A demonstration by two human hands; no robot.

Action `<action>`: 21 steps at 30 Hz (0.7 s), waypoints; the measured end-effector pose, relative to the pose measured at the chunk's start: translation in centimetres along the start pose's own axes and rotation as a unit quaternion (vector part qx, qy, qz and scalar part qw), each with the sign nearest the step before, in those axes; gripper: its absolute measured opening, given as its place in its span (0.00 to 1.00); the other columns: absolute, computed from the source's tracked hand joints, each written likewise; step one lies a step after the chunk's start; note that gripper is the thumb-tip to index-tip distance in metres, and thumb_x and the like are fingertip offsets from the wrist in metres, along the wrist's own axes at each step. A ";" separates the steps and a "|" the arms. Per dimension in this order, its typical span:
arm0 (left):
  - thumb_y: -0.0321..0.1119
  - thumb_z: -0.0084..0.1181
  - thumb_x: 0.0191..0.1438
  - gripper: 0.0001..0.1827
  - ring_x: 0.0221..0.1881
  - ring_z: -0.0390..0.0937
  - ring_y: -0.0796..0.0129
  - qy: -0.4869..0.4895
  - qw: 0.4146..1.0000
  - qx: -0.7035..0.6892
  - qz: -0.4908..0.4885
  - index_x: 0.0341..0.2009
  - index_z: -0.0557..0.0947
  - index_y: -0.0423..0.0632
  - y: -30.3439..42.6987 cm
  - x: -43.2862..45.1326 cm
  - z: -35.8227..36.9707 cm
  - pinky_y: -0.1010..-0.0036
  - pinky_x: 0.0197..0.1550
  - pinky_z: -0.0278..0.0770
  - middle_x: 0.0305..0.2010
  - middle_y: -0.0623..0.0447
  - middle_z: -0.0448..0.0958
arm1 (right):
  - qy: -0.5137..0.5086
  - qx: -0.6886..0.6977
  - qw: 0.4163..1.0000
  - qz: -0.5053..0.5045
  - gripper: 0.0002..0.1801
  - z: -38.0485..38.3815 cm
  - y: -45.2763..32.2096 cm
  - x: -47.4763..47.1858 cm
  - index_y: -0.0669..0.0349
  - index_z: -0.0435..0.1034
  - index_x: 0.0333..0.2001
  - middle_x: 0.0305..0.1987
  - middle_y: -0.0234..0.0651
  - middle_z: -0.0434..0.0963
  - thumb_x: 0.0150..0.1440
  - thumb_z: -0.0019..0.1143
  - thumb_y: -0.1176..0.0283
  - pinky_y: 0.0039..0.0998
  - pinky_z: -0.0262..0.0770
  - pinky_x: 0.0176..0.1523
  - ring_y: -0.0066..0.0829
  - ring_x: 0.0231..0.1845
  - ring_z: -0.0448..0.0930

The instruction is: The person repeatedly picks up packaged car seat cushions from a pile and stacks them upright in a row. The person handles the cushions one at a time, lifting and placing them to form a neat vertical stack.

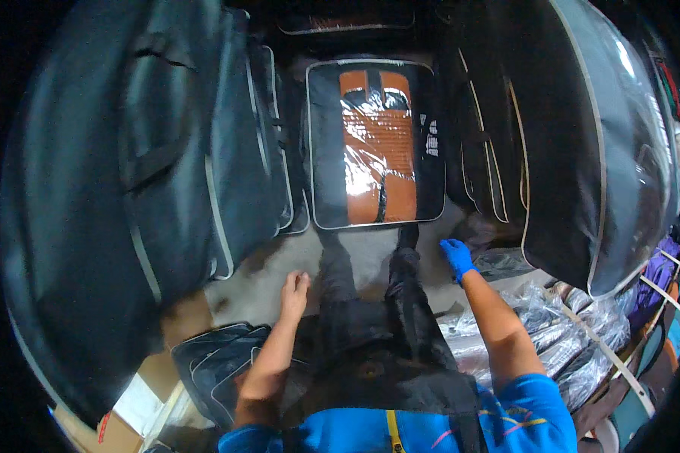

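Observation:
My left hand [295, 291] is bare and hangs over the grey floor beside my leg, its fingers loosely bent and nothing in it. On my right hand [458, 259] is a blue glove; its fingers are curled, and I cannot tell whether they close fully. No object shows in that hand. Ahead of both hands is a black bag [324, 147] with pale piping. A shiny clear covering lies over its orange-brown ribbed panel [379, 144]. Neither hand touches this bag.
Large black bags with pale piping line the left [90, 187] and right [555, 153]. Plastic-wrapped goods [549, 334] lie at lower right by a slotted metal bar [612, 359]. Smaller black bags [221, 357] and a cardboard box [122, 430] are at lower left.

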State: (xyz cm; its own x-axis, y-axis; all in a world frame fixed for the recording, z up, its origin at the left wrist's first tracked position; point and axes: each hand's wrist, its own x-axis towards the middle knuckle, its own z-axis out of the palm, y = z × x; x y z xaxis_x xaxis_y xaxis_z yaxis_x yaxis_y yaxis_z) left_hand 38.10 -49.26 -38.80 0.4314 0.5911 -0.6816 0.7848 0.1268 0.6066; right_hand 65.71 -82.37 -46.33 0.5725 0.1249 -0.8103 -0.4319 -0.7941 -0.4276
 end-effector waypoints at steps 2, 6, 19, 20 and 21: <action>0.47 0.48 0.55 0.23 0.37 0.74 0.51 -0.024 0.993 0.118 0.012 0.41 0.72 0.37 -3.6 6.2 3.8 0.65 0.40 0.70 0.34 0.40 0.76 | 0.038 0.008 0.998 0.043 0.23 -1.4 5.4 4.2 0.64 0.69 0.46 0.47 0.43 0.73 0.52 0.50 0.58 0.33 0.66 0.51 0.37 0.47 0.73; 0.54 0.46 0.53 0.28 0.43 0.71 0.42 -0.053 0.961 0.257 -0.092 0.40 0.74 0.38 -9.2 18.5 8.7 0.58 0.44 0.67 0.40 0.34 0.74 | 0.036 0.030 0.994 0.101 0.30 -0.4 12.5 12.7 0.62 0.62 0.55 0.57 0.41 0.65 0.53 0.49 0.55 0.34 0.60 0.58 0.38 0.56 0.66; 0.67 0.49 0.44 0.51 0.58 0.61 0.47 0.215 0.960 0.021 -0.181 0.52 0.64 0.26 -18.3 35.9 18.6 0.68 0.58 0.57 0.56 0.31 0.63 | 0.060 0.156 0.983 0.075 0.22 3.7 19.5 37.6 0.61 0.62 0.53 0.51 0.36 0.69 0.60 0.40 0.60 0.27 0.64 0.53 0.30 0.49 0.69; 0.67 0.48 0.45 0.49 0.56 0.64 0.48 0.238 0.955 0.028 -0.177 0.51 0.66 0.27 -17.9 36.1 19.2 0.68 0.57 0.59 0.53 0.32 0.65 | 0.049 0.178 0.980 0.077 0.22 3.8 19.5 38.3 0.61 0.61 0.54 0.51 0.36 0.68 0.60 0.39 0.59 0.27 0.65 0.53 0.31 0.50 0.69; 0.67 0.48 0.46 0.47 0.53 0.66 0.48 0.270 0.947 0.043 -0.168 0.49 0.69 0.28 -17.5 36.2 19.5 0.67 0.55 0.60 0.50 0.32 0.68 | 0.040 0.201 0.976 0.079 0.23 3.9 19.5 38.9 0.61 0.61 0.54 0.52 0.35 0.68 0.61 0.39 0.58 0.26 0.65 0.53 0.31 0.50 0.69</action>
State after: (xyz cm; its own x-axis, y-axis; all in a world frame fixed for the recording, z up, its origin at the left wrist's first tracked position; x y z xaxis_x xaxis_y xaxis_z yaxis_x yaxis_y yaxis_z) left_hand 48.67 -45.62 -82.10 -0.1221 0.8529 -0.5075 0.8807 0.3289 0.3408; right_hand 76.85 -90.66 -87.74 0.5215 -0.0397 -0.8523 -0.7486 -0.5005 -0.4347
